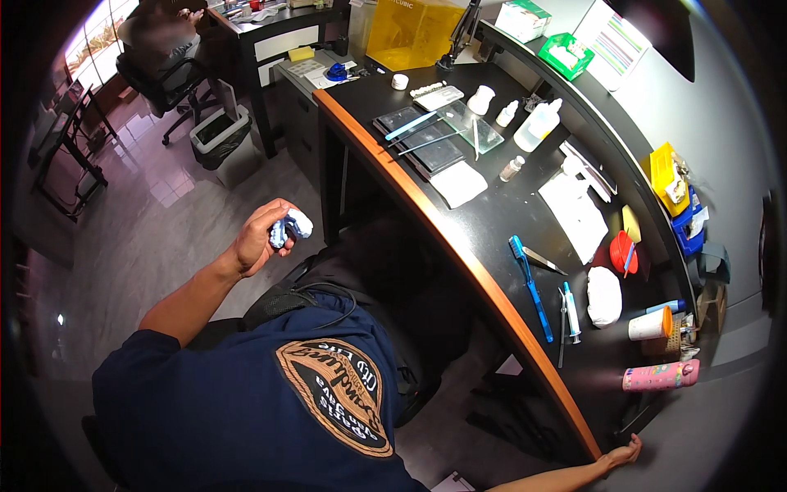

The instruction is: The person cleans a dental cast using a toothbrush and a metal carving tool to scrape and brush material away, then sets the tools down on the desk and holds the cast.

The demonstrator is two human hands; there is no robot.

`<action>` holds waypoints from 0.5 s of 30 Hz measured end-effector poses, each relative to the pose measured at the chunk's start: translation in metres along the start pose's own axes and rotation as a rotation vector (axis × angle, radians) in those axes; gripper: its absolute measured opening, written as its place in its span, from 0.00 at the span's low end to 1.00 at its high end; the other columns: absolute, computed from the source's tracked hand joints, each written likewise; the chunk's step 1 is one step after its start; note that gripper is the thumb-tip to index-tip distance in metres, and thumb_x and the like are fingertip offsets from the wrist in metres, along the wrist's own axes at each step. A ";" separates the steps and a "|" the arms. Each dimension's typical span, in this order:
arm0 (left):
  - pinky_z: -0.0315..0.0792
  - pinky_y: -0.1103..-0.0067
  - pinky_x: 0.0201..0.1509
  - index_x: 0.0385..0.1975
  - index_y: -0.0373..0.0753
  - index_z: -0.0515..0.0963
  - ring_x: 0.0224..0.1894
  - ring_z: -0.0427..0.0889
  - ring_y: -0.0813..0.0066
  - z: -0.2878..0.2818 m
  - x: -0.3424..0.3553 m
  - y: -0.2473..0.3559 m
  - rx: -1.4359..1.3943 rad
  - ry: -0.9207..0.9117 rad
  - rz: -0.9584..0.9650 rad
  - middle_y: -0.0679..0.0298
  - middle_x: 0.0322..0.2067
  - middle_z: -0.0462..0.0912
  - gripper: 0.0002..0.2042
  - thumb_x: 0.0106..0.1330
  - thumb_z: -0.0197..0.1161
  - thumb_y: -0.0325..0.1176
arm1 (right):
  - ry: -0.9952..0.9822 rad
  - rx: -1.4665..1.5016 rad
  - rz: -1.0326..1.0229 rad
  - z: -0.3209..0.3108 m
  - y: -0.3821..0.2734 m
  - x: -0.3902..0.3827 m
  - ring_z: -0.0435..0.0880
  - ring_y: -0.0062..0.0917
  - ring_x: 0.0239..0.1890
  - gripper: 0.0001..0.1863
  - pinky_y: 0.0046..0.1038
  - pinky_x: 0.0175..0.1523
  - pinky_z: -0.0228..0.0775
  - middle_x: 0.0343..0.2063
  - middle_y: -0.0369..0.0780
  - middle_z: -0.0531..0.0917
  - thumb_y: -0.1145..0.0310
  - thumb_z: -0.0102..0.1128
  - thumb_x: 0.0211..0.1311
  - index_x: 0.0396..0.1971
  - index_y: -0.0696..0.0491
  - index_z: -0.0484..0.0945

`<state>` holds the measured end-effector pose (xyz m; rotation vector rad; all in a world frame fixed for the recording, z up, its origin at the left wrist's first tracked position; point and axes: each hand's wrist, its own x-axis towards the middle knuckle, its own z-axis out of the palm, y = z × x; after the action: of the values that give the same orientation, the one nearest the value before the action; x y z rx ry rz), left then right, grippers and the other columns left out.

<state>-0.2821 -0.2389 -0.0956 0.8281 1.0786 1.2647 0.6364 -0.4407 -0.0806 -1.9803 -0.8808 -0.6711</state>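
Observation:
My left hand [254, 242] is raised beside the desk, its fingers closed round a blue and white molded piece [288, 226] that looks like a dental cast. My right hand [621, 451] is low at the lower right, just beyond the wooden front edge [525, 344] of the black desk; its fingers are loosely curved and apart, with nothing visible in them. On the desk nearest that hand lies a pink bottle [660, 375]. Farther along are a blue toothbrush [533, 291], a syringe [571, 313], metal tools [543, 261] and a white cloth bundle [604, 297].
Glass slab [484, 138], white bottles [537, 125], paper sheets [574, 221], red container [621, 250] and colored bins [666, 176] stand along the curved desk. A trash bin [197, 143] is on the floor. Another person [160, 49] sits at a desk at the upper left.

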 end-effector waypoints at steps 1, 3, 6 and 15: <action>0.67 0.83 0.25 0.42 0.40 0.74 0.26 0.75 0.82 0.000 0.000 0.000 0.007 0.005 0.002 0.64 0.32 0.81 0.13 0.77 0.49 0.42 | 0.002 0.001 -0.001 0.002 -0.001 -0.002 0.70 0.42 0.64 0.26 0.39 0.74 0.52 0.55 0.46 0.83 0.63 0.40 0.62 0.48 0.56 0.87; 0.67 0.83 0.25 0.42 0.40 0.74 0.26 0.75 0.82 0.000 0.000 0.000 0.011 0.004 0.002 0.64 0.31 0.81 0.13 0.77 0.49 0.42 | 0.000 -0.001 -0.004 -0.001 0.001 -0.004 0.70 0.42 0.64 0.26 0.39 0.74 0.52 0.55 0.45 0.83 0.63 0.40 0.62 0.48 0.56 0.87; 0.67 0.83 0.25 0.42 0.40 0.74 0.26 0.75 0.83 -0.001 0.001 0.000 0.014 0.006 0.002 0.64 0.31 0.81 0.12 0.77 0.49 0.42 | -0.009 -0.008 -0.007 0.000 0.003 -0.006 0.70 0.42 0.64 0.26 0.39 0.74 0.52 0.55 0.45 0.83 0.63 0.40 0.62 0.48 0.56 0.87; 0.68 0.82 0.25 0.42 0.39 0.73 0.26 0.75 0.80 0.000 0.000 0.000 -0.005 -0.006 0.005 0.63 0.32 0.80 0.12 0.77 0.49 0.41 | -0.032 -0.020 -0.043 0.003 0.003 0.000 0.69 0.42 0.65 0.26 0.39 0.74 0.51 0.55 0.45 0.84 0.63 0.40 0.62 0.47 0.56 0.87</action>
<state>-0.2824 -0.2388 -0.0954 0.8312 1.0685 1.2681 0.6391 -0.4393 -0.0840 -2.0000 -0.9412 -0.6767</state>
